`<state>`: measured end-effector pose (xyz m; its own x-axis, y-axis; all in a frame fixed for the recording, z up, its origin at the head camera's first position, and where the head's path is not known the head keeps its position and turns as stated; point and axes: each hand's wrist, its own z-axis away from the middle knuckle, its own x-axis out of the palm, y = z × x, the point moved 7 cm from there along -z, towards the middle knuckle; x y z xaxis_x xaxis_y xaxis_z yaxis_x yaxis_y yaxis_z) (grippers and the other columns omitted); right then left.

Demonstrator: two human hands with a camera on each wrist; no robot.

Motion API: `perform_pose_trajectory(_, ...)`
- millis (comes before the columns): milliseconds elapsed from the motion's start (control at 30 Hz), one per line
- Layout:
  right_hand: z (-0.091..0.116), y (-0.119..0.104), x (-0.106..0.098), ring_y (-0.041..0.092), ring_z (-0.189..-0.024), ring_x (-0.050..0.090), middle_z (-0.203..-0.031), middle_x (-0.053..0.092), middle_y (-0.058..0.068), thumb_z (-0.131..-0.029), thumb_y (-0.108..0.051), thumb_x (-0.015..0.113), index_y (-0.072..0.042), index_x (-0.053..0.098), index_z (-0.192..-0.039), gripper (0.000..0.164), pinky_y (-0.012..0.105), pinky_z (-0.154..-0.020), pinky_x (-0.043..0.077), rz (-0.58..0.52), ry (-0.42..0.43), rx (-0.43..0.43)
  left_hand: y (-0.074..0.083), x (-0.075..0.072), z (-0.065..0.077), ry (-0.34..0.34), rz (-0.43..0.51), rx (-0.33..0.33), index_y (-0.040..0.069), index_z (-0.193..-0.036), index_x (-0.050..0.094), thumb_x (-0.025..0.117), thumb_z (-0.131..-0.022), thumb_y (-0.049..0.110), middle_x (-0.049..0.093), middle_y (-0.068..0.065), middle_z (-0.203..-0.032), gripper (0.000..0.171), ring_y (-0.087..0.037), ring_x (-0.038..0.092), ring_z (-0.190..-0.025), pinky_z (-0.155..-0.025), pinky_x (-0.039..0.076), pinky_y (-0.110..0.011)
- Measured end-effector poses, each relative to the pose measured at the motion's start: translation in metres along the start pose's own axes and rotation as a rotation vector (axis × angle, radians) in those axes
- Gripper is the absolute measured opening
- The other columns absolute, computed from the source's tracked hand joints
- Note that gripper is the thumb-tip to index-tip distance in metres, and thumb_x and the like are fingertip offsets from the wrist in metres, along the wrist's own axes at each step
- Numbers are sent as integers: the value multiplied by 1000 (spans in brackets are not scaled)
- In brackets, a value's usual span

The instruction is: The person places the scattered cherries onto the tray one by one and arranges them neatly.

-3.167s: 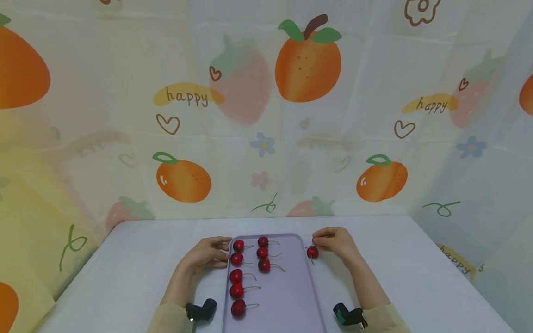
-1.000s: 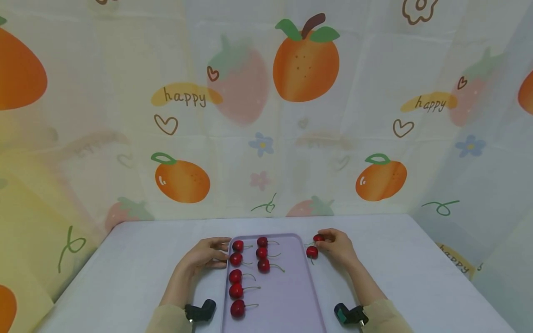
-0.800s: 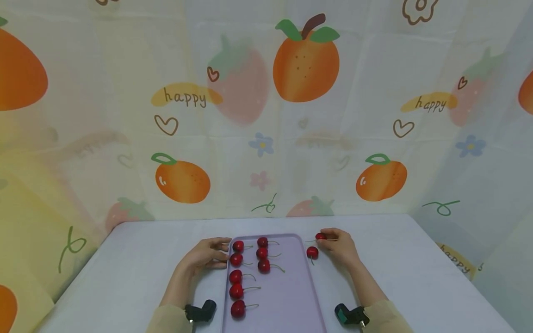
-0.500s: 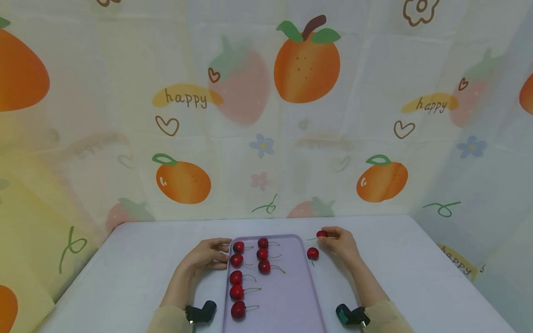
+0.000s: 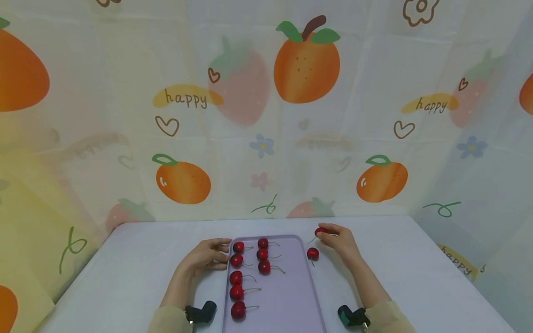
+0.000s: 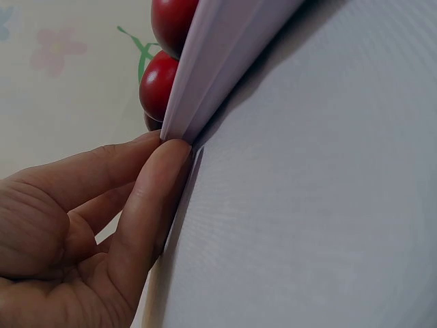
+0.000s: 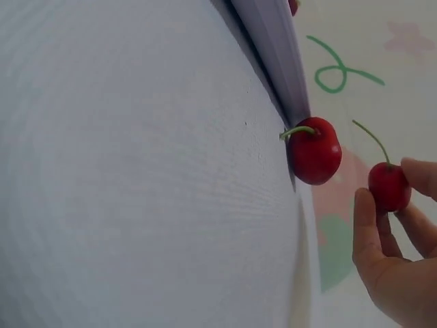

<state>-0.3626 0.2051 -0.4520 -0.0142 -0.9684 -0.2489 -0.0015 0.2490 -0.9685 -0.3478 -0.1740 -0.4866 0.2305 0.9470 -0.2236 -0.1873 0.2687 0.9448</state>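
My right hand (image 5: 339,240) pinches a red cherry (image 7: 390,186) between thumb and fingers, its stem pointing away from the hand. Another cherry (image 5: 312,254) lies on the table just outside the tray's right side, below the held one. My left hand (image 5: 206,254) touches the left edge of the lilac tray (image 5: 287,296) with its fingertips. In the left wrist view, its thumb (image 6: 153,184) rests against the tray's side. A column of several cherries (image 5: 236,292) runs down the tray's left side. Three more cherries (image 5: 263,254) form a second column beside it.
A white table (image 5: 137,263) carries the tray. Behind it hangs a cloth (image 5: 308,185) printed with fruit. A black wrist camera (image 5: 201,312) sits at the left cuff, and another wrist camera (image 5: 353,316) at the right.
My right hand has taken hold of a cherry, lifted it away from the loose cherry beside the tray and turned it so its stem tilts downward. The left hand has stayed at the tray.
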Motion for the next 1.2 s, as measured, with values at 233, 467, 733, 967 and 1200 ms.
perform_pose_trajectory(233, 3, -10, 9, 10, -91, 68, -115, 62, 14, -91, -12, 66, 6, 50, -134, 49, 26, -88, 61, -77, -83, -15, 3, 0, 2, -2, -6, 1, 0, -139, 52, 67, -85, -1, 58, -17, -114, 57, -16, 66, -80, -74, 64, -31)
perform_pose_trajectory(467, 12, -18, 22, 8, -92, 66, -103, 64, -3, -93, -13, 65, 9, 49, -134, 50, 20, -87, 60, -214, -238, -16, 4, 0, 3, 4, -13, -2, 0, -139, 52, 68, -84, -1, 58, -18, -115, 57, -16, 66, -80, -74, 64, -31)
perform_pose_trajectory(733, 26, -21, 43, 10, -97, 65, -111, 65, -6, -96, -12, 59, 1, 58, -131, 38, 19, -88, 58, -337, -472, 29, 2, 0, 0, 8, -14, -3, 0, -138, 53, 68, -85, 0, 59, -17, -113, 56, -16, 66, -80, -73, 64, -30)
perform_pose_trajectory(967, 33, -15, 60, 9, -98, 67, -113, 64, -4, -98, -9, 55, 0, 56, -132, 35, 16, -83, 55, -330, -587, 41, 2, 1, 1, -13, -14, 6, -1, -139, 51, 68, -85, 0, 58, -18, -115, 57, -16, 66, -80, -74, 64, -31)
perform_pose_trajectory(1200, 39, -12, 69, 6, -95, 65, -108, 67, -5, -98, -8, 54, 0, 59, -126, 30, 16, -82, 57, -325, -625, 40, 2, 1, 2, 5, -22, -4, 1, -138, 53, 68, -85, 0, 59, -17, -114, 56, -16, 66, -79, -74, 64, -30)
